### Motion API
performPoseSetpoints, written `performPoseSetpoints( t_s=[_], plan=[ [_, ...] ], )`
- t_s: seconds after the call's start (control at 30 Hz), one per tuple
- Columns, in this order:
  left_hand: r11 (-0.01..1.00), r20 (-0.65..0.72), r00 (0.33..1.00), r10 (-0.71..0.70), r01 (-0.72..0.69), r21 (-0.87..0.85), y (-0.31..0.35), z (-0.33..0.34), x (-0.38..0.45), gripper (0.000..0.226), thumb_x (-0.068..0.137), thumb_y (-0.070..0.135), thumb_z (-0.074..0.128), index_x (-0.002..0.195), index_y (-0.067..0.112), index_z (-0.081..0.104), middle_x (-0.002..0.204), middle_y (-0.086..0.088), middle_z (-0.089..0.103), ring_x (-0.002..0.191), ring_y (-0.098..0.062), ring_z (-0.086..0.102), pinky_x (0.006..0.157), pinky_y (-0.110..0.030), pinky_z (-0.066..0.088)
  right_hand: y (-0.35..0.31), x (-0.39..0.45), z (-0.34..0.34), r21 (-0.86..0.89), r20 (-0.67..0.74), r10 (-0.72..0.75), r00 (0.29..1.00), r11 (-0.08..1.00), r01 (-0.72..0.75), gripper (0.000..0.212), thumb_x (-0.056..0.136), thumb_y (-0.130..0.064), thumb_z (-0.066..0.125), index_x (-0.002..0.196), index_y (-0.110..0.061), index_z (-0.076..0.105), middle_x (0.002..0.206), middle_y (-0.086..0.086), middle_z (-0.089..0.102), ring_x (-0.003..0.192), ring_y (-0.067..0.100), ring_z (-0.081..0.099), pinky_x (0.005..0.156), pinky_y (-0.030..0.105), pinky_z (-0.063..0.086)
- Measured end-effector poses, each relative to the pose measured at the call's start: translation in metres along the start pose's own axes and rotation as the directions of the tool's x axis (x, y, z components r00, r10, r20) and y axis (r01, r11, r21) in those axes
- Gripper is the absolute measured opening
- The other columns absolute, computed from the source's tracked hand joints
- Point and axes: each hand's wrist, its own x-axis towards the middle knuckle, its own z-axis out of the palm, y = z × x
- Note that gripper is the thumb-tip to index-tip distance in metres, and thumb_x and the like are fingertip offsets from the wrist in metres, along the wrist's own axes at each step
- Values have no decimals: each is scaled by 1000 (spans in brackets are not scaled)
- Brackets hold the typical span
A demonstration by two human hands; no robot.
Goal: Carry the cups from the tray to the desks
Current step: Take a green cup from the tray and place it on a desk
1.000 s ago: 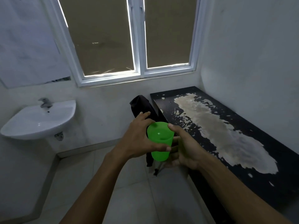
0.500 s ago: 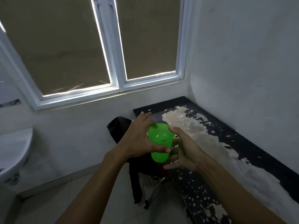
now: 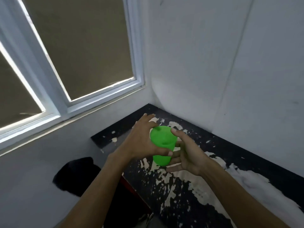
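Observation:
A bright green cup (image 3: 162, 139) hangs upright between both hands, above the far end of a black desk (image 3: 231, 153) whose top is peeling in white patches. My left hand (image 3: 139, 142) grips the cup from the left, with its thumb across the front. From the right, my right hand (image 3: 189, 155) touches the cup with straight, spread fingers, its thumb at the rim. The cup's base is clear of the desk top. No tray is in view.
The desk runs along the white wall (image 3: 213, 63) on the right into the corner. A white-framed window (image 3: 54, 89) fills the upper left. A black chair back or bag (image 3: 74, 175) stands just left of the desk's near edge.
The view has swung right and closer to the desk; the sink has left the frame. Both hands have carried the cup out over the desk's far end.

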Motion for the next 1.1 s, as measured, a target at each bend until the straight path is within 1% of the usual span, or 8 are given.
performPoseSetpoints(
  t_s=[0.1, 0.2, 0.23, 0.3, 0.43, 0.5, 0.67, 1.1],
  plan=[
    [994, 48, 993, 104, -102, -46, -17, 5, 44, 99, 46, 60, 87, 129, 16, 54, 158, -2, 27, 147, -13, 14, 117, -31, 15, -11, 21, -10, 31, -97, -23, 995, 999, 26, 79, 64, -74, 63, 114, -13, 65, 100, 25, 74, 89, 38, 73, 68, 43, 59],
    [965, 51, 967, 249, -243, -101, -24, 13, 78, 87, 40, 61, 82, 109, 10, 64, 141, -12, 47, 127, -9, 28, 90, -1, 14, -15, 37, -22, 61, -192, -43, 981, 997, 56, 77, 64, -72, 64, 113, -13, 66, 96, 23, 74, 84, 36, 73, 68, 43, 58],
    [955, 43, 958, 283, -277, -107, -26, 18, 89, 84, 39, 60, 80, 103, 8, 65, 135, -14, 51, 120, -9, 30, 81, 1, 16, -15, 40, -27, 78, -221, -45, 974, 995, 63, 76, 64, -71, 65, 113, -13, 67, 97, 23, 74, 85, 36, 73, 69, 44, 58],
    [942, 78, 942, 327, -318, -105, -27, 31, 107, 83, 37, 56, 82, 103, 9, 65, 134, -12, 51, 118, -9, 28, 77, -9, 20, -10, 44, -35, 115, -275, -42, 960, 990, 77, 72, 66, -69, 65, 112, -14, 69, 101, 23, 73, 88, 37, 72, 70, 45, 58],
    [937, 213, 913, 347, -330, -114, -23, 68, 128, 93, 44, 51, 88, 122, 12, 57, 154, -5, 33, 143, -12, 17, 110, -30, 21, 7, 43, -56, 196, -374, -14, 927, 976, 94, 68, 69, -64, 65, 114, -13, 68, 104, 24, 71, 89, 38, 71, 73, 46, 58],
    [927, 240, 896, 374, -351, -134, -20, 87, 134, 91, 49, 46, 89, 126, 12, 54, 157, -4, 28, 148, -16, 12, 115, -34, 19, 16, 41, -68, 223, -418, 3, 908, 970, 100, 67, 70, -63, 65, 115, -13, 69, 109, 25, 70, 92, 39, 70, 77, 48, 58],
    [904, 249, 874, 417, -369, -218, -13, 134, 142, 87, 50, 43, 90, 125, 14, 54, 156, 0, 30, 147, -12, 14, 111, -27, 17, 39, 35, -98, 289, -487, 42, 873, 950, 116, 59, 71, -62, 67, 113, -21, 71, 113, 19, 69, 95, 36, 72, 78, 48, 58],
    [894, 390, 817, 425, -310, -324, -24, 243, 112, 90, 48, 46, 87, 124, 8, 58, 147, -8, 43, 137, -26, 39, 107, -47, 41, 124, 27, -130, 418, -592, 266, 761, 908, 8, 54, 85, -62, 58, 124, -26, 63, 127, 3, 63, 114, 25, 62, 95, 45, 55]
  ],
)
